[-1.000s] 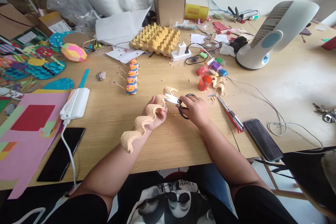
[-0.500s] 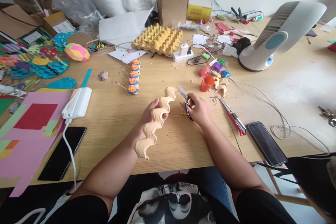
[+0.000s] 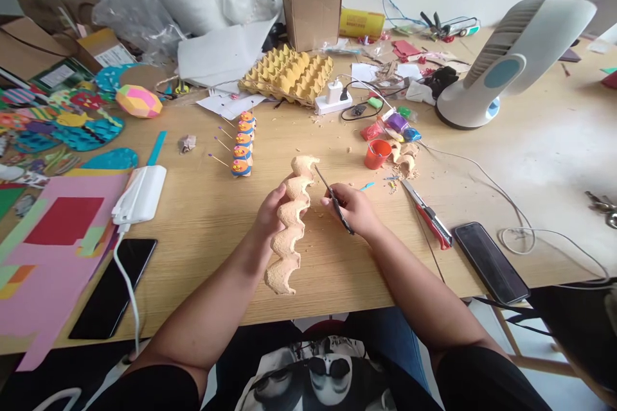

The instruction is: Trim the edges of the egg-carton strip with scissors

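Note:
My left hand (image 3: 270, 213) grips a tan egg-carton strip (image 3: 286, 241) from behind, with its row of cups running from the far end toward me. Part of the fingers is hidden by the strip. In my right hand (image 3: 355, 209) is a pair of scissors (image 3: 336, 203) with black handles. Their blades look closed, seen nearly edge-on, and the tips point at the far cup, close beside its edge. A painted egg-carton caterpillar (image 3: 243, 144), orange and blue with purple-tipped sticks, stands on the table to the left.
Right of my hands are an orange cup (image 3: 377, 154), a red utility knife (image 3: 429, 215) and a phone (image 3: 491, 262). A yellow egg tray (image 3: 289, 74) and white fan (image 3: 506, 70) stand behind. Left lie a power bank (image 3: 141, 192), another phone (image 3: 113, 289) and coloured paper (image 3: 62, 212).
The strip has turned more upright in view, its near end swinging right. The scissors have shifted slightly left and turned, and their blades, apart before, now look closed.

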The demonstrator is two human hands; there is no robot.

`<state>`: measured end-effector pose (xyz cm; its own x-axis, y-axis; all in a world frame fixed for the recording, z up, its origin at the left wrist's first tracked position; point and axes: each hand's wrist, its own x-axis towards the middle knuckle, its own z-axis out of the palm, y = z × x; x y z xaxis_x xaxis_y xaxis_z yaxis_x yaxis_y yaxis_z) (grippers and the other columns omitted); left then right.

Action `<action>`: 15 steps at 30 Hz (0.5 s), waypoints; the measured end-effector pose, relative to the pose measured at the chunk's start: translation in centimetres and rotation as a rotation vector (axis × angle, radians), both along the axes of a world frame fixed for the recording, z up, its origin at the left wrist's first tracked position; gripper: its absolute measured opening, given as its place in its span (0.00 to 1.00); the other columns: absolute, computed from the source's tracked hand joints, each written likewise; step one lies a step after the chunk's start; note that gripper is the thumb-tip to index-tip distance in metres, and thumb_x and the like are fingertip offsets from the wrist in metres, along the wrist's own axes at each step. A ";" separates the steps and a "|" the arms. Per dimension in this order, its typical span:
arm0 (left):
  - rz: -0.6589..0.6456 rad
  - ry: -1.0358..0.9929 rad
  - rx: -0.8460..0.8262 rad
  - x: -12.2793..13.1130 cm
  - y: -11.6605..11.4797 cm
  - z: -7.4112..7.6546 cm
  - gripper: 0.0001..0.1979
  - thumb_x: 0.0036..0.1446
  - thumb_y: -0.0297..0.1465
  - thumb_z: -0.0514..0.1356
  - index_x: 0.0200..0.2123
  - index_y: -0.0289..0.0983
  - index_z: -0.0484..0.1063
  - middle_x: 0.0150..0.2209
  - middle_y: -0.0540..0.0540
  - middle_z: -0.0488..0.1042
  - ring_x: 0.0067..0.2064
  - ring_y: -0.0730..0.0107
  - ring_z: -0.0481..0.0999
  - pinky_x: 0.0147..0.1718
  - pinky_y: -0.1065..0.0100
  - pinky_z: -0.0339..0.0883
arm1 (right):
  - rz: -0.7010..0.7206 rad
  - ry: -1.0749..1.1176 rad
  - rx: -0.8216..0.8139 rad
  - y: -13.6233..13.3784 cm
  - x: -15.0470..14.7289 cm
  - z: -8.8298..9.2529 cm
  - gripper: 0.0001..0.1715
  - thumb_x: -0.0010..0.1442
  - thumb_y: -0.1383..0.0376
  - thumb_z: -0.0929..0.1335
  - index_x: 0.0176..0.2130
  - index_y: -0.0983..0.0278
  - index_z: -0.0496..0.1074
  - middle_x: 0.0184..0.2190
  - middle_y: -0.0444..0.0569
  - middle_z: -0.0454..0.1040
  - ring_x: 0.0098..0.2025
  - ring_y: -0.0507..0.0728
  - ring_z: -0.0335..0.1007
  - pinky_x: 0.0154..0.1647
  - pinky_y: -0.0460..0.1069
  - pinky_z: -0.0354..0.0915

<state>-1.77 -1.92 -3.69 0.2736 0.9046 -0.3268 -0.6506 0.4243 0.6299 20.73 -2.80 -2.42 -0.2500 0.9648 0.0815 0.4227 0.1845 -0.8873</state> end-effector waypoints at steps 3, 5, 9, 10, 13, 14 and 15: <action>-0.021 -0.019 0.007 -0.1 0.0 -0.3 0.08 0.70 0.40 0.62 0.44 0.47 0.81 0.29 0.49 0.76 0.28 0.63 0.79 0.28 0.66 0.72 | -0.016 -0.064 0.029 0.0 0.0 0.1 0.30 0.65 0.37 0.70 0.37 0.60 0.72 0.26 0.43 0.70 0.29 0.54 0.62 0.32 0.49 0.55; -0.044 -0.025 0.014 -0.2 -0.1 -0.4 0.09 0.70 0.39 0.61 0.45 0.47 0.82 0.29 0.48 0.76 0.27 0.63 0.79 0.28 0.66 0.72 | -0.028 -0.088 0.035 0.0 0.0 0.2 0.31 0.64 0.36 0.70 0.36 0.60 0.73 0.26 0.43 0.70 0.29 0.54 0.63 0.32 0.49 0.55; -0.059 -0.060 -0.009 -0.2 -0.1 -0.5 0.09 0.70 0.39 0.60 0.46 0.48 0.80 0.28 0.49 0.76 0.27 0.65 0.77 0.26 0.67 0.72 | -0.017 -0.079 0.031 0.0 0.0 0.2 0.32 0.64 0.34 0.70 0.37 0.60 0.73 0.26 0.43 0.70 0.29 0.54 0.63 0.32 0.49 0.56; -0.055 -0.072 -0.017 -0.2 -0.1 -0.5 0.08 0.70 0.40 0.60 0.45 0.48 0.80 0.28 0.49 0.77 0.27 0.65 0.77 0.26 0.67 0.72 | -0.008 -0.070 0.028 0.0 0.0 0.1 0.33 0.64 0.34 0.70 0.37 0.60 0.74 0.26 0.43 0.70 0.29 0.54 0.63 0.32 0.49 0.56; -0.032 -0.090 -0.028 -0.2 -0.1 -0.4 0.08 0.70 0.39 0.60 0.44 0.47 0.79 0.29 0.49 0.77 0.27 0.65 0.77 0.26 0.67 0.73 | 0.013 -0.058 0.025 0.0 0.0 0.1 0.32 0.63 0.34 0.70 0.37 0.60 0.74 0.25 0.43 0.69 0.28 0.53 0.62 0.32 0.49 0.56; -0.027 -0.089 -0.028 -0.1 -0.1 -0.3 0.08 0.70 0.38 0.60 0.43 0.46 0.80 0.29 0.49 0.77 0.27 0.65 0.78 0.26 0.67 0.72 | 0.015 -0.060 0.030 0.0 0.0 0.0 0.32 0.63 0.34 0.70 0.37 0.60 0.74 0.25 0.43 0.69 0.28 0.53 0.62 0.32 0.49 0.56; -0.023 -0.086 -0.028 -0.1 -0.1 -0.3 0.08 0.70 0.38 0.60 0.43 0.46 0.80 0.29 0.48 0.77 0.27 0.64 0.78 0.26 0.67 0.72 | 0.013 -0.064 0.036 0.0 0.0 0.1 0.32 0.63 0.35 0.70 0.37 0.60 0.74 0.25 0.43 0.69 0.28 0.53 0.62 0.32 0.49 0.56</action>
